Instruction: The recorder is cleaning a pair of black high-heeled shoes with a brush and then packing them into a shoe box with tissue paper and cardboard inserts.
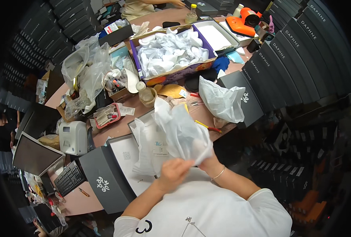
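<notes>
A thin white bag (179, 130) hangs in front of me over an open shoe box (124, 156). My left hand (176, 172) is closed, pinching the bag's near lower edge. At the same end, my right hand (211, 162) is wrapped by the film; its fingers show faintly through it, and it appears to grip the bag and whatever is inside, which I cannot make out. White tissue paper (143, 152) stands up out of the box. Beside the box lies a dark grey lid (104, 179). A second white bag (223, 98) rests on the table to the right.
A purple-edged carton (175, 75) full of white wrapped pieces stands at the back. Stacked dark shoe boxes (294, 59) rise on the right. To the left are a label printer (73, 137), a monitor (37, 154) and a keyboard (69, 178). A glass jar (146, 94) stands mid-table.
</notes>
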`<state>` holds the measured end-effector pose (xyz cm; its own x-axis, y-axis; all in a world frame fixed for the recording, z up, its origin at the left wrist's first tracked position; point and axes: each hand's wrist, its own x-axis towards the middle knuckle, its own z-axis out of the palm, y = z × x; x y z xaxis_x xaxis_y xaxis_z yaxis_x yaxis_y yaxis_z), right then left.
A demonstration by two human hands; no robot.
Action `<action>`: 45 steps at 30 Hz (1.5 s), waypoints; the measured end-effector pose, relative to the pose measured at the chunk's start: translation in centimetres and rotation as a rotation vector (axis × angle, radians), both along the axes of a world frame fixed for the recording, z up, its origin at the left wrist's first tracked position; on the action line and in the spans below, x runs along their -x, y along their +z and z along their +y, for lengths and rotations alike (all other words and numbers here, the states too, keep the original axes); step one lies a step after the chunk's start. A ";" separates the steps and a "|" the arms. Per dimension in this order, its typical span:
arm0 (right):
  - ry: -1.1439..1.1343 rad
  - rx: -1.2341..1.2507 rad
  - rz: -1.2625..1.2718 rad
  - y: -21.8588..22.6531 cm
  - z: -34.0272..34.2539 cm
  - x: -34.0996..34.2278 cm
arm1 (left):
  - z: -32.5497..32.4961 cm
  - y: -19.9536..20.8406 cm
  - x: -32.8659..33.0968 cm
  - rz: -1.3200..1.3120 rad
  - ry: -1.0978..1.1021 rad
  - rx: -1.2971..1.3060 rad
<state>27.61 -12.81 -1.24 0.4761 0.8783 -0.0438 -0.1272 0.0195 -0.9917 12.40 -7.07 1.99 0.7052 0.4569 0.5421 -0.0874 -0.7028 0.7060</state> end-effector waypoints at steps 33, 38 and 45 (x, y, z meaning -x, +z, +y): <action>0.157 -0.174 -1.070 13.0 10.6 -17.9 | 3.9 -5.9 -10.5 -0.168 -0.142 1.944; 0.652 -0.194 -0.913 19.0 6.9 -9.7 | 3.3 -0.9 -10.5 -0.549 -0.670 2.148; 0.425 0.418 -0.331 4.7 0.3 -11.9 | 3.0 -3.9 -6.2 -0.632 0.460 1.244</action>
